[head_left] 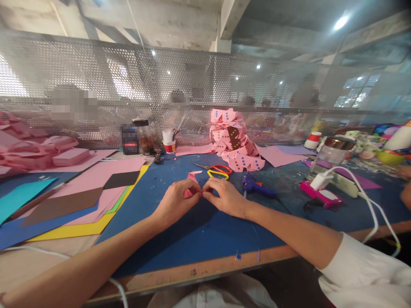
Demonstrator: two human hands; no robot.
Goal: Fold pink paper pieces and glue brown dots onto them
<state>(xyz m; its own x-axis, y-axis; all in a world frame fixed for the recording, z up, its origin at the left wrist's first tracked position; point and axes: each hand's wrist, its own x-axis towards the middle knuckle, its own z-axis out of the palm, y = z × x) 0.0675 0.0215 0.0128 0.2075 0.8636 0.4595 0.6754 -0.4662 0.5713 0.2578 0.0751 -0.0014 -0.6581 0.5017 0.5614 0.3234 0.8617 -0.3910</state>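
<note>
My left hand (pixel 180 200) is closed in a pinch around a small folded piece of pink paper (pixel 192 176), whose top edge sticks up behind the fingers. Close beside it, my right hand (pixel 226 197) has thumb and forefinger pressed together, almost meeting the left fingertips. Whatever lies between the right fingertips is too small to make out. Just beyond the hands rest scissors (pixel 219 172) with red and yellow handles. To the right of my right hand lies a blue glue gun (pixel 258 186). Farther back stands a heap of pink folded paper pieces (pixel 231 139) with coloured dots.
Coloured sheets (pixel 126 164) cover the table's left side, with a pink paper pile (pixel 35 145) behind them. Jars (pixel 148 139), a paper cup (pixel 169 143) and a mesh partition (pixel 192 77) stand at the back. A pink power strip (pixel 321 194) with white cables lies right.
</note>
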